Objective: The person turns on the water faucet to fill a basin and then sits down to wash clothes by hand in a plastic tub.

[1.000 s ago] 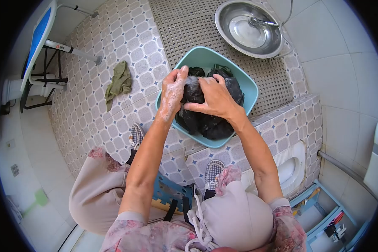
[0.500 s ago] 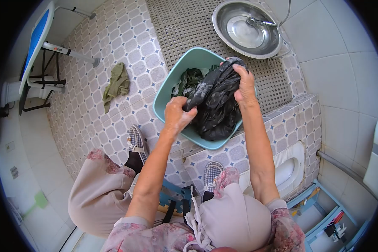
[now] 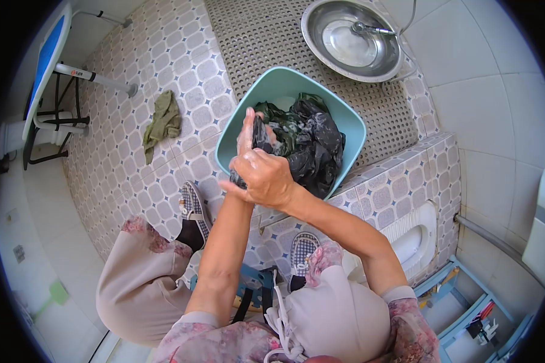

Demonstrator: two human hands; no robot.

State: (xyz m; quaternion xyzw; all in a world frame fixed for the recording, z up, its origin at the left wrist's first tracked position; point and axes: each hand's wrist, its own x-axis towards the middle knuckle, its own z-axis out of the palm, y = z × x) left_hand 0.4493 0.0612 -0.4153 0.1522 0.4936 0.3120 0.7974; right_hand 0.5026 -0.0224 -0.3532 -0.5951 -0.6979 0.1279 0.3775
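Dark cloth (image 3: 324, 130) shows wet, wrinkled and faintly glossy on my remote monitor | teal basin (image 3: 272, 88), smooth plastic | bowl (image 3: 322, 43), shiny metal | olive cloth (image 3: 162, 118), matt, rumpled | I see smooth wall tiles (image 3: 478, 115), softly glossy

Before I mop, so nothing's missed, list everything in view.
basin: 1, teal, centre
laundry: count unclear, dark, in basin
bowl: 1, silver, top
shower head: 1, silver, in bowl
mat: 1, grey, under bowl
cloth: 1, olive, left floor
chair: 1, blue and white, left
squat toilet: 1, white, right
rack: 1, blue, lower right
pipe: 1, grey, right wall
stool: 1, blue, between legs
shoes: 2, blue-white, floor
left hand: 1, holding laundry
right hand: 1, over left wrist
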